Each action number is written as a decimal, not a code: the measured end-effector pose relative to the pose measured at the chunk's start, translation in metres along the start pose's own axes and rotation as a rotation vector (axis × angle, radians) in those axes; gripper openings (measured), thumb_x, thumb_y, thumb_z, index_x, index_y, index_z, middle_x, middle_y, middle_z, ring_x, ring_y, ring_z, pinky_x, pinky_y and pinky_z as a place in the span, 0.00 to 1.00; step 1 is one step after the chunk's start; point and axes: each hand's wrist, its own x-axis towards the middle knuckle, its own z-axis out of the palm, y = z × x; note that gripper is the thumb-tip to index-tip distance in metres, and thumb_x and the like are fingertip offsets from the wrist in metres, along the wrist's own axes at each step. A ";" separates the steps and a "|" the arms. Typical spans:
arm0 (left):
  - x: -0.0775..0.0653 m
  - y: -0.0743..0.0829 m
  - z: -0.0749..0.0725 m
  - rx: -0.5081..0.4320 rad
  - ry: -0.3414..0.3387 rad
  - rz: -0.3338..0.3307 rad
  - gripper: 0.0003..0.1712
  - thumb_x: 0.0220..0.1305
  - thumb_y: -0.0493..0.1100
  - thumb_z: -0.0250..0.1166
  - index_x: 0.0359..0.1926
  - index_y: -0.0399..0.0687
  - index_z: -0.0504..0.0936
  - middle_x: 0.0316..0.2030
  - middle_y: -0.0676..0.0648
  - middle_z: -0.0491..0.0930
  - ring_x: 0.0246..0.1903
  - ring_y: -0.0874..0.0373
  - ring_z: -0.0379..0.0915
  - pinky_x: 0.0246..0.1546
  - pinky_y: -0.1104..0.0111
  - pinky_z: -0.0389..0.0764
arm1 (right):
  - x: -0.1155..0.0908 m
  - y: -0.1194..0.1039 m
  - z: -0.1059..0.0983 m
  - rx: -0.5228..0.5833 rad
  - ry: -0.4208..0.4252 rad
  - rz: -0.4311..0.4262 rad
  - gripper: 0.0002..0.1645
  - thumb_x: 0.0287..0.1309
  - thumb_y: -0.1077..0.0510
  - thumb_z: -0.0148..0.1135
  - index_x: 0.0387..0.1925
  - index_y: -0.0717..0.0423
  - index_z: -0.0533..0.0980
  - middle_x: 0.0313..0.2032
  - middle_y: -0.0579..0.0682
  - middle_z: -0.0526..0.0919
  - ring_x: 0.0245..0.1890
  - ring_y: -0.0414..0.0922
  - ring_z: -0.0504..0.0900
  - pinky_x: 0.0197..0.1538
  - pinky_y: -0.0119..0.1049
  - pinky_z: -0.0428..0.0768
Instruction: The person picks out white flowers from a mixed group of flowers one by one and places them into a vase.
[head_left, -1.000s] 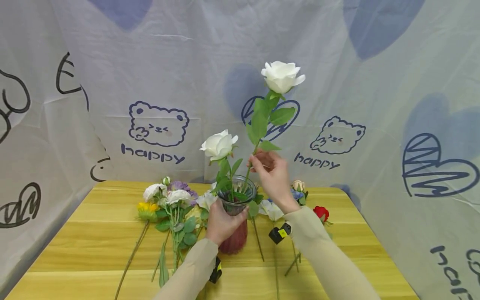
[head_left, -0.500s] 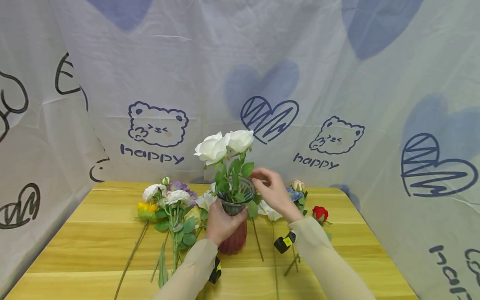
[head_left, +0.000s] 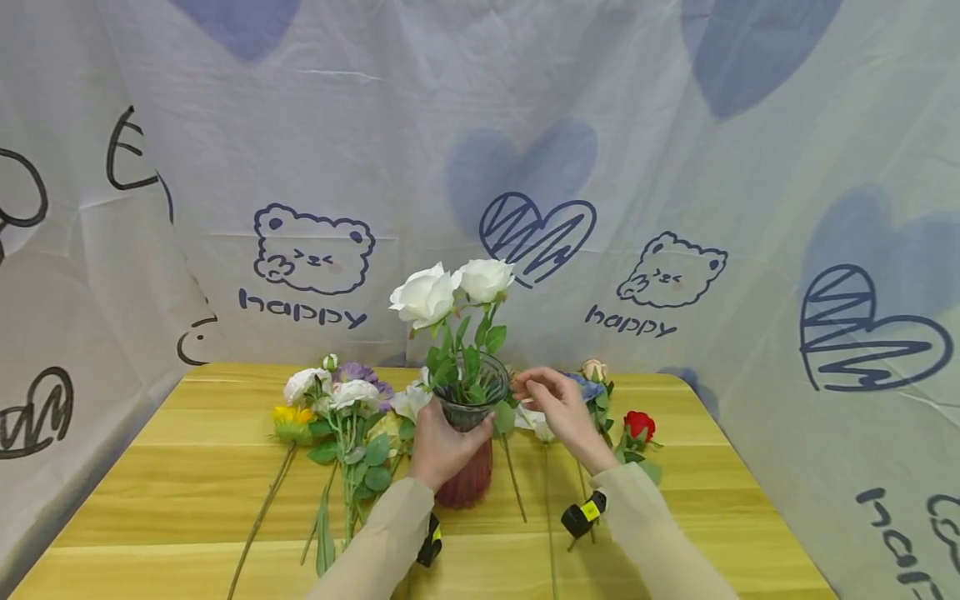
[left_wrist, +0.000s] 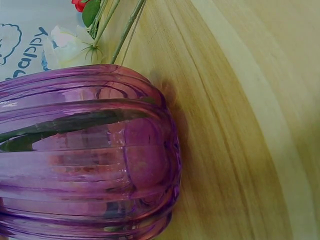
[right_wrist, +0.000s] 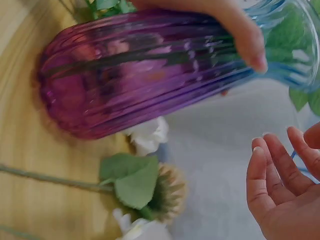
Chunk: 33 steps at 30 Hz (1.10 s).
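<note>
vase upright mid-table, two white roses standing in it | left hand wrapped round vase body | right hand just right of the rim, holds nothing, fingers loosely bent | loose flowers left of vase, red rose right

The ribbed glass vase is glossy and see-through, purple at the belly and clearer toward the rim. The wooden table has a smooth, lightly shiny yellow grain. The backdrop sheet looks like thin matt cloth, creased, and the white roses have soft, matt fabric-like petals.
</note>
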 end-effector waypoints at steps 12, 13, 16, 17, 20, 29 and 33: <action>-0.002 -0.002 0.000 0.002 -0.010 0.005 0.32 0.56 0.48 0.75 0.59 0.43 0.76 0.46 0.44 0.86 0.41 0.54 0.85 0.44 0.60 0.87 | -0.024 0.034 -0.025 0.061 0.092 0.164 0.17 0.78 0.62 0.44 0.54 0.71 0.74 0.47 0.62 0.84 0.40 0.40 0.86 0.47 0.33 0.85; -0.002 -0.002 0.000 0.004 -0.010 0.006 0.32 0.56 0.48 0.75 0.59 0.43 0.76 0.45 0.44 0.86 0.41 0.54 0.85 0.44 0.60 0.87 | -0.026 0.035 -0.027 0.062 0.094 0.177 0.18 0.78 0.62 0.44 0.54 0.71 0.73 0.47 0.61 0.84 0.39 0.40 0.86 0.46 0.32 0.85; -0.003 -0.002 0.000 0.007 -0.011 0.009 0.32 0.56 0.48 0.75 0.59 0.43 0.76 0.46 0.44 0.86 0.41 0.54 0.85 0.43 0.60 0.87 | -0.033 0.037 -0.033 0.033 0.088 0.213 0.18 0.78 0.61 0.44 0.56 0.70 0.73 0.46 0.59 0.84 0.38 0.38 0.85 0.44 0.29 0.84; -0.003 -0.003 -0.001 0.008 -0.011 0.008 0.32 0.56 0.48 0.75 0.59 0.43 0.76 0.46 0.44 0.86 0.41 0.54 0.85 0.44 0.59 0.87 | -0.035 0.039 -0.035 0.024 0.085 0.226 0.18 0.78 0.61 0.45 0.56 0.70 0.73 0.46 0.60 0.84 0.38 0.39 0.85 0.43 0.29 0.83; -0.002 -0.002 -0.001 0.007 -0.011 0.007 0.34 0.56 0.49 0.75 0.61 0.43 0.75 0.48 0.44 0.85 0.43 0.53 0.85 0.45 0.58 0.87 | -0.042 0.043 -0.038 -0.014 0.049 0.274 0.18 0.77 0.59 0.46 0.57 0.68 0.72 0.48 0.61 0.84 0.39 0.41 0.85 0.43 0.31 0.83; -0.002 -0.001 -0.002 -0.010 -0.022 -0.018 0.33 0.57 0.48 0.75 0.61 0.46 0.75 0.48 0.45 0.85 0.43 0.54 0.85 0.45 0.59 0.86 | -0.057 0.056 -0.042 -0.128 -0.150 0.348 0.21 0.76 0.58 0.44 0.61 0.69 0.69 0.54 0.68 0.79 0.47 0.54 0.85 0.50 0.47 0.85; 0.000 0.001 -0.001 -0.015 -0.032 -0.020 0.33 0.57 0.48 0.75 0.62 0.48 0.75 0.48 0.46 0.85 0.43 0.55 0.85 0.45 0.59 0.86 | -0.062 0.060 -0.043 -0.135 -0.236 0.381 0.23 0.75 0.57 0.46 0.63 0.68 0.68 0.55 0.69 0.78 0.44 0.52 0.84 0.46 0.45 0.84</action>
